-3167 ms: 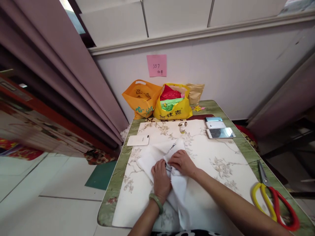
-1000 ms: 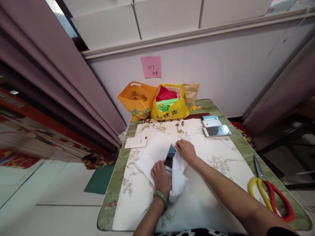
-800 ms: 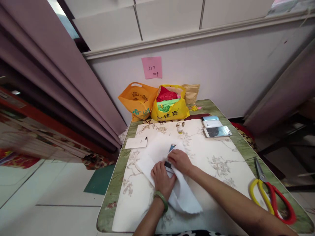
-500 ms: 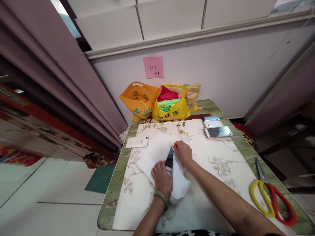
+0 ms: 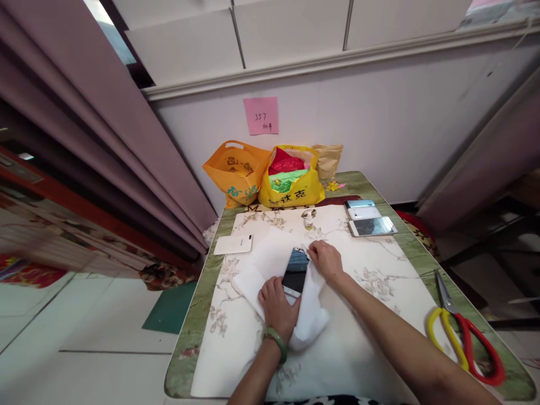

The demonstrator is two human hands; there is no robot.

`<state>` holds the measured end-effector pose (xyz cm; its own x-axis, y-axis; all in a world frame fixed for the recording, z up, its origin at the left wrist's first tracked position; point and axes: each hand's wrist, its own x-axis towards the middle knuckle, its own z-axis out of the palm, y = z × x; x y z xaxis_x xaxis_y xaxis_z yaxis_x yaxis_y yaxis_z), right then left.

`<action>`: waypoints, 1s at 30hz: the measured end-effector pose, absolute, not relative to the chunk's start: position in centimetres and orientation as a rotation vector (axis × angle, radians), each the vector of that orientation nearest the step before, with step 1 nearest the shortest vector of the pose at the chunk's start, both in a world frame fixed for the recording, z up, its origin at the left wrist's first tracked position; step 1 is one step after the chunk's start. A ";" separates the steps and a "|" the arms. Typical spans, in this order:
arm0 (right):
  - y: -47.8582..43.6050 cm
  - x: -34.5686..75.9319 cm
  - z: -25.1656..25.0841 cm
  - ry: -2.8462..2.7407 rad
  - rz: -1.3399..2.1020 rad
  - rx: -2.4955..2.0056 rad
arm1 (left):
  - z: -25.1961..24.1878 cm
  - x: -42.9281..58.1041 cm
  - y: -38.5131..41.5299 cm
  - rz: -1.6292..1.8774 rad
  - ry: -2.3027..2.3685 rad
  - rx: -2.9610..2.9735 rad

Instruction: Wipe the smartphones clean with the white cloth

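A smartphone (image 5: 295, 271) with a dark screen and white lower bezel lies on a thin white sheet (image 5: 274, 245), paper or cloth, I cannot tell which. My left hand (image 5: 278, 306), a green bangle at its wrist, grips the phone's lower end, fingers along its left side and thumb near the right. With closed fingertips my right hand (image 5: 327, 260) pinches the sheet's edge by the phone's upper right corner. The sheet's right part stands raised and folded beside the phone. Part of the phone's lower end is hidden under my left hand.
Left of the sheet lies a white phone (image 5: 233, 244). More phones (image 5: 373, 226) lie at the right, above large red-and-yellow-handled scissors (image 5: 462, 332). A small bottle (image 5: 309, 221) stands behind the sheet. An orange bag (image 5: 236, 169) and a yellow bag (image 5: 291, 194) stand at the back.
My right hand has drawn the sheet's edge to the right, away from the phone. More of the dark screen now shows. My left hand has stayed at the phone's lower end.
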<state>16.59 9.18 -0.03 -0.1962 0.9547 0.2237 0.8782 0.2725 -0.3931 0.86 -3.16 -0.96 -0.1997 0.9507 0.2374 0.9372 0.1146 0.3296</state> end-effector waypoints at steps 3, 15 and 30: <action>7.6 14.8 0.1 -2.227 0.277 -1.490 | -0.9 0.9 -3.2 0.643 2.317 1.973; 7.5 20.1 -0.3 -2.330 0.315 -1.346 | -1.2 0.7 -3.1 0.634 2.318 1.984; 4.7 13.8 0.0 -2.332 0.756 -1.013 | -1.3 0.7 -3.0 0.661 2.328 1.990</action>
